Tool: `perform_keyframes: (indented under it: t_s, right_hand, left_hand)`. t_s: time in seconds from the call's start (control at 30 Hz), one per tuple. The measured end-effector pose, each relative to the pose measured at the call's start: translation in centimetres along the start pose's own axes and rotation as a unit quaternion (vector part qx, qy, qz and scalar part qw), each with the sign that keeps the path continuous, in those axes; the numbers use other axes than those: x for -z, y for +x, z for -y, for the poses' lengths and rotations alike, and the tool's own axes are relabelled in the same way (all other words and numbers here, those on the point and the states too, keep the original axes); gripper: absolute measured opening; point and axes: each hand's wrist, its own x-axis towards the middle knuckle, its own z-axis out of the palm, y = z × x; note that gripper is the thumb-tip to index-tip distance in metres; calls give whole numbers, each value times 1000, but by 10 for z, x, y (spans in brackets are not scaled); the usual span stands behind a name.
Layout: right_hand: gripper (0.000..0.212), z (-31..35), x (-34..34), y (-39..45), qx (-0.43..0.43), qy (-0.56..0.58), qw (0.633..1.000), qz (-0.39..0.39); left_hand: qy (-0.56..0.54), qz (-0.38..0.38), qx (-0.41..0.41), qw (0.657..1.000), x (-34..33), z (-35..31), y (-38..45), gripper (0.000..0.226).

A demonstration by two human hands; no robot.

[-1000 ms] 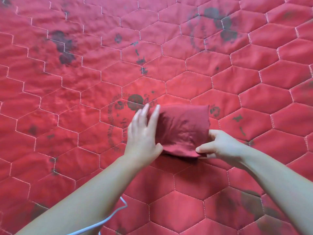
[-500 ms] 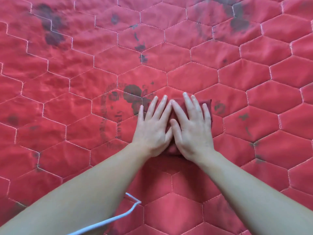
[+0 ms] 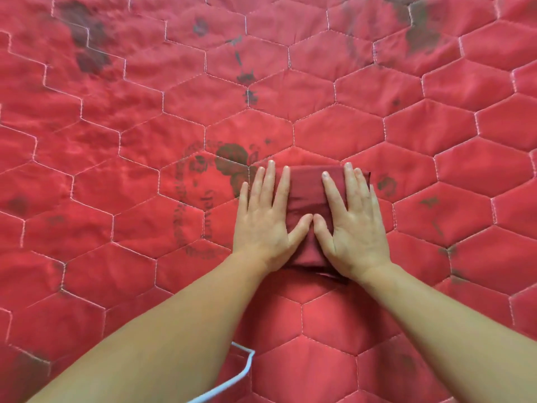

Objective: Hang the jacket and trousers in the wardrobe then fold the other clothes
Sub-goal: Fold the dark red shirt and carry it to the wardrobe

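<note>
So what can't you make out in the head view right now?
- Folded dark red garment: its type and both side edges, covered by the left hand and right hand pressing flat.
- White cord: both ends, cut by the bottom edge and the left forearm.
- Wardrobe, jacket, trousers: outside the frame.
- Quilt print: blurred.

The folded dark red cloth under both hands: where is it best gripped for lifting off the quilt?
Probably by its two short side edges, one hand from each side, thumbs on top. The folded dark red cloth lies flat as a compact rectangle; left hand and right hand already press there.
</note>
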Motion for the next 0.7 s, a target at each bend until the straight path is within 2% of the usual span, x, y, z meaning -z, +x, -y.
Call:
perform_keyframes:
  t_s: [0.1, 0.2, 0.3, 0.33, 0.4, 0.47, 0.53, 0.57, 0.6, 0.63, 0.7]
  right_hand:
    - [70, 21, -3, -14, -113, 52, 992, -20]
    - [70, 44, -5, -29, -222, 125, 966, -43]
    - [79, 50, 4, -40, -252, 175, 951, -38]
    - [84, 49, 10, -43, -250, 193, 948, -43]
    - [92, 43, 25, -43, -275, 255, 926, -43]
    - [84, 38, 40, -39, -343, 352, 870, -34]
    - [64, 32, 47, -31, -417, 453, 788, -18]
    - [69, 29, 47, -28, -447, 484, 752, -3]
    - [78, 28, 47, -26, -463, 497, 734, 15]
    - [82, 28, 47, -26, -468, 497, 730, 27]
    - [76, 30, 46, -28, -462, 503, 730, 29]
  left_hand:
    - [-30, -2, 73, 997, -2, -6, -22, 86]
    - [-74, -23, 126, 989, -2, -25, -44, 77]
    - [-175, -10, 182, 967, 13, -40, -51, 75]
    - [-227, -4, 212, 950, 19, -42, -49, 78]
    - [-337, 11, 301, 892, 33, -41, -40, 75]
    - [-437, 47, 384, 812, 45, -36, -29, 51]
    - [-518, 121, 401, 746, 52, -33, -25, 23]
    - [-542, 155, 391, 727, 54, -31, -25, 22]
    - [-555, 183, 378, 718, 53, -28, -27, 27]
    - [-558, 199, 367, 717, 51, -25, -30, 33]
    - [-561, 203, 353, 721, 45, -22, -35, 43]
